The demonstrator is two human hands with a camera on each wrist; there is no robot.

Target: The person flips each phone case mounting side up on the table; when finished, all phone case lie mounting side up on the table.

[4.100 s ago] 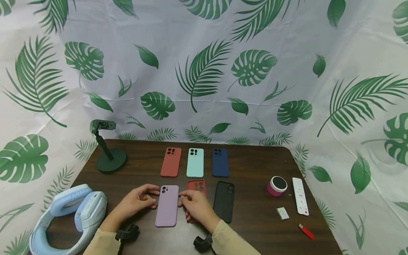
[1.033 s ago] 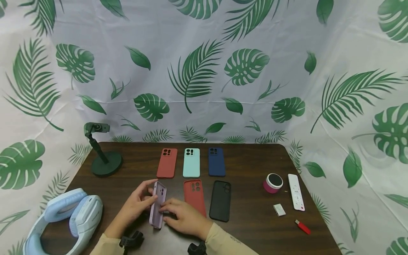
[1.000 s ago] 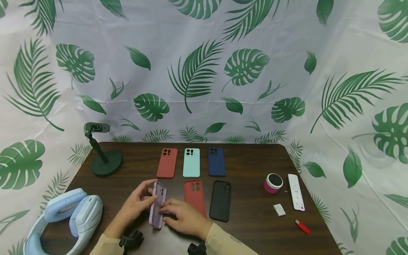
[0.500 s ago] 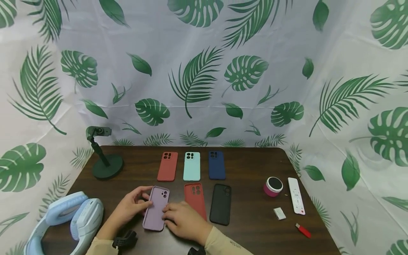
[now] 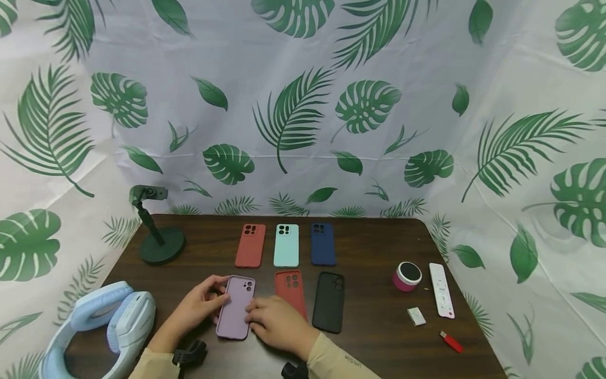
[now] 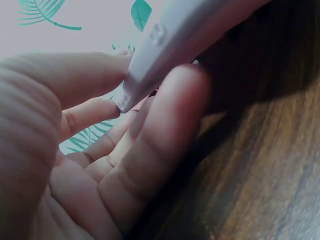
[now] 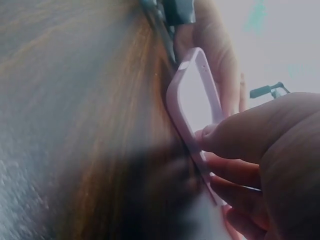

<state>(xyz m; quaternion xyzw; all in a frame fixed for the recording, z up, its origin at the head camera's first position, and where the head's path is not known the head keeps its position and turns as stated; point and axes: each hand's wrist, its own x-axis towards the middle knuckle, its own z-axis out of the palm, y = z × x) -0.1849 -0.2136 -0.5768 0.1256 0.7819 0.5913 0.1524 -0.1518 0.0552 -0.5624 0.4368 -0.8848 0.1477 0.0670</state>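
A light purple phone case [image 5: 235,308] sits between the two hands, hollow side up, its camera cut-outs at the far right corner. My left hand [image 5: 195,309] pinches its left edge. Up close, the left wrist view shows the case's side wall [image 6: 165,40] raised off the wood between thumb and fingers. On the opposite edge, my right hand [image 5: 279,322] grips the case, the thumb [image 7: 240,131] over the rim and the fingers against the outside. To the right of it lie a red phone case [image 5: 290,288], partly hidden by the right hand, and a black one [image 5: 329,302].
Behind stand in a row a red case [image 5: 250,246], a mint case [image 5: 286,246] and a navy case [image 5: 323,245]. Blue headphones [image 5: 131,321] and a green stand [image 5: 162,246] are left; a pink jar [image 5: 406,277], white remote [image 5: 442,290], small white block [image 5: 416,316] and red USB stick [image 5: 452,342] right.
The purple case lay back up, then was turned on its side between both hands. Since then it has tipped down to lie hollow side up, both hands still on its edges.
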